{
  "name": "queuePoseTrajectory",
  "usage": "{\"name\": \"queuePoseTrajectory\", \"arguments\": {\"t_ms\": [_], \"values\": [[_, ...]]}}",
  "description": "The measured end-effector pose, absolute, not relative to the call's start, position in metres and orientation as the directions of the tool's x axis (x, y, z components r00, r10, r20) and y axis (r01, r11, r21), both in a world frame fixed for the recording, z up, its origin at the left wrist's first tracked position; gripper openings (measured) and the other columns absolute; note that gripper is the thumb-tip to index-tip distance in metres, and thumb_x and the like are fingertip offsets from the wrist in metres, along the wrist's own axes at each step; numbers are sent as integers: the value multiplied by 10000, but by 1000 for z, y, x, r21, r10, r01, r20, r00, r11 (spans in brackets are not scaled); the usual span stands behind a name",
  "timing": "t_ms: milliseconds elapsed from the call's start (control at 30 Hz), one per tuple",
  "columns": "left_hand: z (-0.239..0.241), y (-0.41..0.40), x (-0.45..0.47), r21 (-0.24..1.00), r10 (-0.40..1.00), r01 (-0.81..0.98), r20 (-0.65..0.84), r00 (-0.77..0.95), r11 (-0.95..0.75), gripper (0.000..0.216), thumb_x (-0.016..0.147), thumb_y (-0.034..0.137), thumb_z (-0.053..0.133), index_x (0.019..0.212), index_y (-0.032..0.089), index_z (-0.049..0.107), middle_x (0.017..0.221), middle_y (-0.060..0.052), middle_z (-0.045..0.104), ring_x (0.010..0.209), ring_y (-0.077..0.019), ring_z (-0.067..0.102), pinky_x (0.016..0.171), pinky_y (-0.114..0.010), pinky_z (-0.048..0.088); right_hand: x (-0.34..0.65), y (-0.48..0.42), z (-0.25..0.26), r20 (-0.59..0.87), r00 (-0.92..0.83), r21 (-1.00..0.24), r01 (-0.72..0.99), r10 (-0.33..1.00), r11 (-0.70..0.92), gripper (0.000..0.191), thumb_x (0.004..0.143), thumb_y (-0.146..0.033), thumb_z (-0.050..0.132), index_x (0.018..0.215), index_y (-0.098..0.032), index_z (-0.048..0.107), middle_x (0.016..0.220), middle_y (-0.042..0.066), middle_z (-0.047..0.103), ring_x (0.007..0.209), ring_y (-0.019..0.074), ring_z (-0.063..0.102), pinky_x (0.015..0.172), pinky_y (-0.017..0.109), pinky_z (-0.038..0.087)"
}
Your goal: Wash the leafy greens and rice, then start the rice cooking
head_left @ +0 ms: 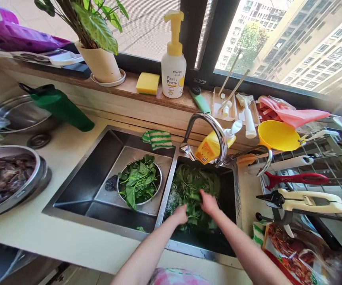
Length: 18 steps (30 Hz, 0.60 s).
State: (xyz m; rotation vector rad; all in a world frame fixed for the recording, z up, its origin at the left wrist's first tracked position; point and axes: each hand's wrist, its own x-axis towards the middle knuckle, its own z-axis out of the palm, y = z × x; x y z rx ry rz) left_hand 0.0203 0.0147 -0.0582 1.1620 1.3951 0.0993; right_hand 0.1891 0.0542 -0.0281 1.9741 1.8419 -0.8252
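Both my hands are down in the right basin of a dark double sink (99, 158), pressed into a mass of wet green leaves (193, 186). My left hand (180, 214) grips leaves at the near left of the pile. My right hand (209, 202) rests on the leaves just right of it, fingers curled into them. On a raised ledge in the left basin stands a metal bowl (157, 186) filled with more of the same leaves. A curved chrome tap (211, 128) arches over the right basin.
A metal bowl of dark food (25, 190) and a green bottle (61, 107) sit on the left counter. The sill holds a plant pot (102, 63), yellow sponge (148, 83) and soap pump (173, 59). Scissors (304, 200) and a yellow funnel (278, 135) lie on the right rack.
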Motion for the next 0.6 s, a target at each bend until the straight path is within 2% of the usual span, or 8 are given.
{"name": "queuePoseTrajectory", "arguments": {"t_ms": [100, 167, 233, 267, 367, 433, 533, 600], "values": [[-45, 5, 17, 732, 696, 533, -640, 325, 424, 285, 420, 109, 742, 615, 264, 603, 676, -17, 633, 907, -343, 631, 927, -543, 379, 194, 103, -34, -518, 54, -99, 988, 854, -122, 902, 672, -185, 703, 1445, -285, 248, 1530, 155, 193, 1366, 415, 208, 1000, 564, 304], [-30, 6, 9, 766, 750, 529, -578, 322, 364, 300, 408, 73, 732, 607, 267, 621, 726, -38, 641, 956, -374, 606, 983, -589, 294, 186, 113, -46, -551, 90, -81, 984, 830, -160, 882, 679, -261, 710, 1442, -284, 268, 1554, 157, 83, 1359, 452, 196, 975, 593, 318], [-11, 16, -7, 808, 808, 510, -496, 318, 295, 297, 476, 122, 731, 719, 281, 669, 848, -65, 658, 1013, -367, 582, 1011, -562, 273, 179, 107, -60, -618, 29, -130, 982, 786, -138, 707, 741, -257, 634, 1398, -217, 377, 1522, 193, 194, 1311, 407, 338, 969, 529, 359], [-1, 24, -19, 830, 837, 495, -447, 316, 257, 276, 548, 183, 717, 801, 288, 683, 888, -70, 662, 1001, -338, 588, 995, -516, 318, 177, 100, -65, -635, -45, -178, 980, 771, -89, 630, 746, -215, 606, 1354, -191, 444, 1482, 191, 300, 1282, 359, 404, 977, 469, 373], [23, 67, -71, 830, 926, 533, -315, 209, 162, 213, 802, 365, 531, 927, 271, 675, 809, -48, 674, 781, -224, 624, 793, -341, 457, 190, 85, -72, -638, -225, -306, 952, 736, 25, 483, 683, -134, 595, 1158, -217, 617, 1259, 98, 589, 1202, 257, 513, 957, 334, 406], [27, 107, -111, 713, 951, 662, -310, 2, 231, 212, 829, 369, 504, 886, 243, 665, 803, -45, 676, 784, -207, 619, 772, -306, 452, 202, 81, -71, -602, -105, -250, 966, 791, -62, 401, 720, -163, 539, 1104, -212, 642, 1159, 102, 647, 1123, 258, 576, 898, 340, 451], [12, 166, -161, 590, 925, 723, -327, -194, 360, 252, 843, 287, 495, 1033, 185, 625, 1011, -111, 663, 986, -241, 589, 870, -348, 420, 203, 69, -67, -471, 227, -55, 957, 852, -285, 429, 773, -198, 459, 1177, -187, 604, 1201, 162, 617, 1034, 290, 629, 831, 390, 491], [-6, 196, -179, 504, 894, 748, -353, -277, 431, 306, 838, 292, 531, 1102, 152, 598, 1149, -161, 616, 1124, -272, 531, 928, -384, 392, 189, 49, -66, -479, 154, -122, 963, 864, -239, 437, 727, -175, 504, 1145, -203, 626, 1222, 151, 614, 1062, 292, 620, 870, 385, 482]]}}
